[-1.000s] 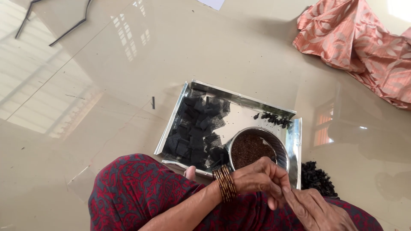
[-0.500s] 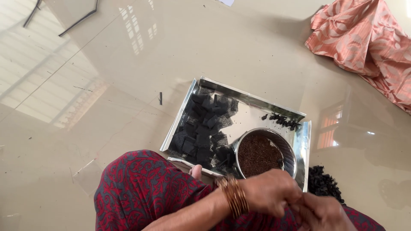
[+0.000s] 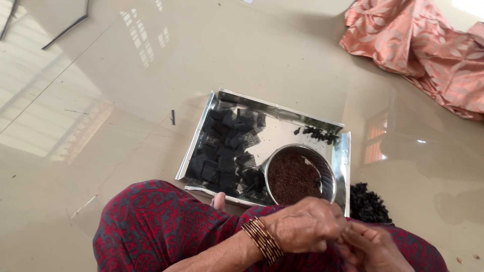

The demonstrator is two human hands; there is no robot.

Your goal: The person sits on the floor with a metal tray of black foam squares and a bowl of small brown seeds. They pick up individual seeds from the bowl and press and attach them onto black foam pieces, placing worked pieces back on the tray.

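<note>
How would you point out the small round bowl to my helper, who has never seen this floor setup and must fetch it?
Find the shiny steel tray on the glossy beige floor, just ahead of the seated person's knees. The bowl sits in the tray's near right corner, beside the flat black squares. It is the only round steel vessel there, filled with fine dark brown grains.

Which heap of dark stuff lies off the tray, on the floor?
The black heap right of the steel tray, on bare floor; the others lie inside it.

No packages, labels, signs or screens in view.
</note>
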